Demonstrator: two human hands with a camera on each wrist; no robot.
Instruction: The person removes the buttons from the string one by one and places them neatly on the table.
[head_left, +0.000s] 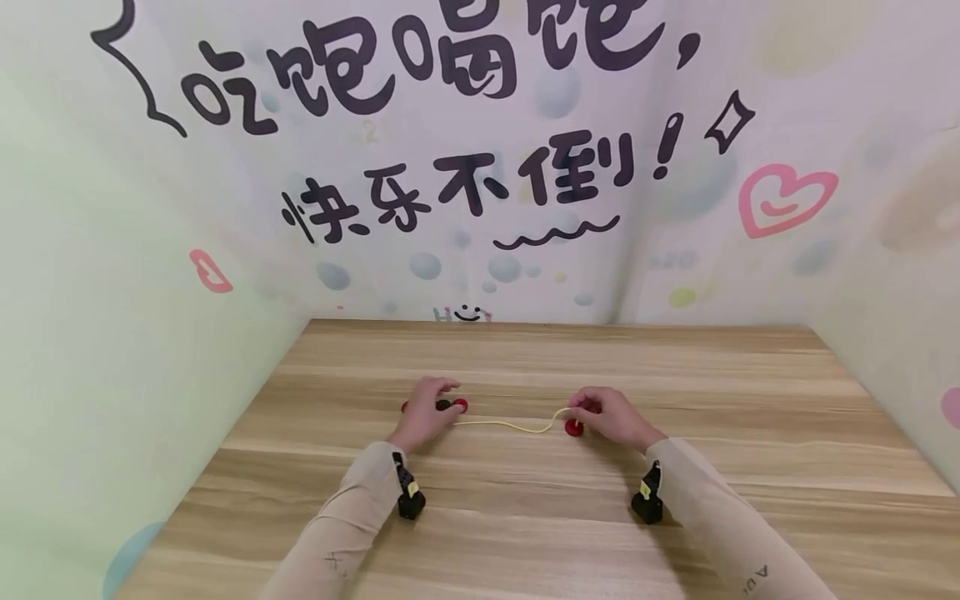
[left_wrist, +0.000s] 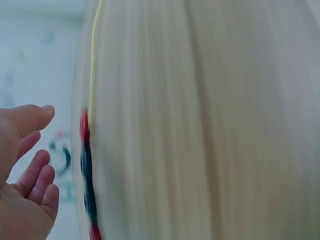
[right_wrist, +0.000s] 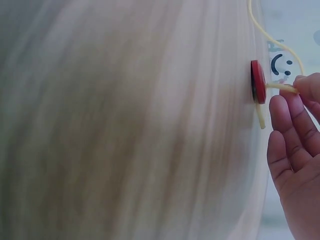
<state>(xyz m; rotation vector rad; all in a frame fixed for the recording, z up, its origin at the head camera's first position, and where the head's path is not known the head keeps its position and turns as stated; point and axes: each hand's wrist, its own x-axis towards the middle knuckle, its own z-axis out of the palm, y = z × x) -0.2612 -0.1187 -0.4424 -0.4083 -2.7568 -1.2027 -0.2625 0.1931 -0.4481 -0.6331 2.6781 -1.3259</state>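
A thin yellow cord (head_left: 517,427) stretches across the wooden table between the two hands. My right hand (head_left: 611,414) pinches it between thumb and fingertips. Just under that grip, a red disc (head_left: 573,428) is threaded on the cord. In the right wrist view, the disc (right_wrist: 259,82) appears edge-on, and a short cord end sticks out on its far side. Over a row of red and black discs lies my left hand (head_left: 426,408), thumb and fingers spread apart, holding nothing. The row's black part (left_wrist: 88,170) shows beside that hand in the left wrist view, somewhat blurred.
The wooden table (head_left: 525,533) reaches back to a pale printed wall sheet (head_left: 420,250) with dark lettering. Similar sheets flank it at left and right. A small black device (head_left: 409,493) is strapped on the left wrist, another (head_left: 648,498) on the right.
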